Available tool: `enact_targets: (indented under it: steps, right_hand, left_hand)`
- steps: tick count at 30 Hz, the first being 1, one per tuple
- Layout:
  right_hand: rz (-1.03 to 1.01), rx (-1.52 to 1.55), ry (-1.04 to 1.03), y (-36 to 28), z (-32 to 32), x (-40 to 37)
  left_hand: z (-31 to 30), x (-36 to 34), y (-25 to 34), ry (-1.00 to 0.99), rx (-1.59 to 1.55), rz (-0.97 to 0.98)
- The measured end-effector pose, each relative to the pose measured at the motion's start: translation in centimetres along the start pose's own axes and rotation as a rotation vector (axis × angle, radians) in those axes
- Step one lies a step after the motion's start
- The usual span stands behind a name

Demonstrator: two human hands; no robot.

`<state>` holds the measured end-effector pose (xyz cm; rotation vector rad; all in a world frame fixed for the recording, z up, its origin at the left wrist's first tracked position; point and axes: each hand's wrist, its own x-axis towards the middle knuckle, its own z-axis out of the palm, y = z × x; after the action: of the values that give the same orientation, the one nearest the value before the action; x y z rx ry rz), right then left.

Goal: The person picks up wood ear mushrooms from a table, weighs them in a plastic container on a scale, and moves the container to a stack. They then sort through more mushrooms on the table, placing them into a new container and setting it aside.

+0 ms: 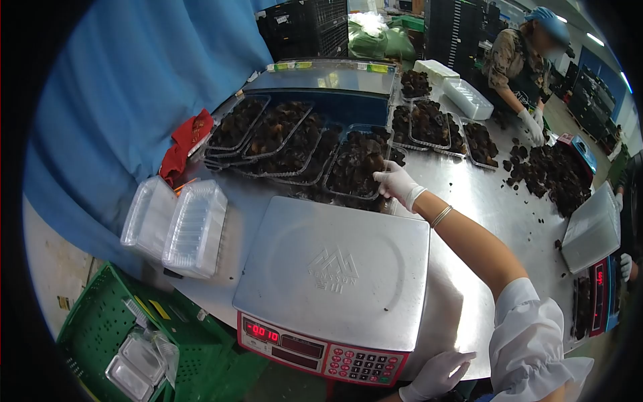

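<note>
My right hand (400,185), white-gloved, reaches over the far edge of the scale. Its thumb and fingers pinch a brownish piece of wood ear mushroom (374,162) above a clear plastic tray (326,184) of the same dark pieces. Low in the view, my left hand (439,377), also gloved, rests by the scale's front right corner with fingers apart and nothing in it. Between me and the trays stands the scale (335,268), its steel plate bare but for a tiny dark crumb. The red display (261,331) reads -0.010.
More filled trays (236,124) overlap at the back left. Stacked clear trays (194,228) stand at the table's left edge, above a green crate (87,328). Loose mushrooms (546,171) lie at right, where a co-worker (526,67) handles them. Another scale (599,295) sits far right.
</note>
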<state>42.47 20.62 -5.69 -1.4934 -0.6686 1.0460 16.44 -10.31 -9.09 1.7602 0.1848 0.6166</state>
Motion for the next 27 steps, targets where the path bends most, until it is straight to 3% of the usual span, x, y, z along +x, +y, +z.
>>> enact_targets:
  steps: [5,7,9,10,11,13,14,15,16,18,19,20,21,23,25,27]
  right_hand:
    - [0.048,-0.133,-0.028,-2.1,0.1,-1.3]
    - [0.109,-0.003,-0.100,-2.8,-0.8,-2.1]
    - [0.093,0.055,-0.120,-3.5,-2.2,-4.3]
    - [-0.007,0.000,-0.110,-3.9,-2.9,-5.9]
    - [-0.102,-0.053,-0.100,-4.1,-3.7,-7.8]
    - [-0.228,-0.137,-0.118,-4.2,-5.7,-12.5]
    - [-0.262,-0.202,-0.088,-4.0,-6.8,-15.1]
    - [-0.299,-0.266,-0.065,-3.5,-7.9,-17.9]
    - [-0.289,-0.287,-0.034,-2.7,-8.9,-20.5]
    - [-0.205,-0.317,0.011,-0.9,-11.0,-25.6]
    - [-0.127,-0.325,0.037,0.4,-12.1,-28.1]
    - [-0.095,-0.320,0.046,2.1,-13.5,-30.2]
    - [-0.063,-0.317,0.065,3.9,-14.9,-32.4]
    - [-0.057,-0.309,0.149,7.3,-17.1,-36.4]
    - [-0.026,-0.204,0.255,8.4,-17.7,-40.2]
    - [0.011,-0.069,0.325,9.6,-18.2,-44.1]
  left_hand:
    - [0.0,-0.2,-0.9,-0.072,-0.087,-0.018]
    - [-0.5,0.1,-0.1,-0.110,-0.150,-0.015]
    - [-2.6,-0.3,1.9,-0.260,-0.318,-0.149]
    - [-4.9,-0.2,4.4,-0.380,-0.378,-0.265]
    - [-5.7,-2.2,3.5,-0.461,-0.305,-0.181]
    - [-12.1,-0.3,10.1,-0.607,-0.425,-0.316]
    - [-15.1,-0.3,11.3,-0.622,-0.324,-0.176]
    - [-18.1,-0.5,12.7,-0.548,-0.291,-0.157]
    - [-21.8,-0.8,14.7,-0.436,-0.181,-0.334]
    - [-26.4,-0.7,14.2,0.197,0.001,-0.116]
    - [-28.9,0.2,13.4,0.590,0.395,-0.225]
    - [-32.8,1.4,12.7,0.741,0.719,-0.288]
    - [-38.1,1.1,8.5,0.881,0.849,-0.104]
    - [-47.0,0.0,1.7,0.813,1.419,-0.129]
    - [-50.4,-0.4,-1.8,0.683,1.265,-0.447]
    - [-49.8,0.5,-1.7,0.644,1.095,-0.521]
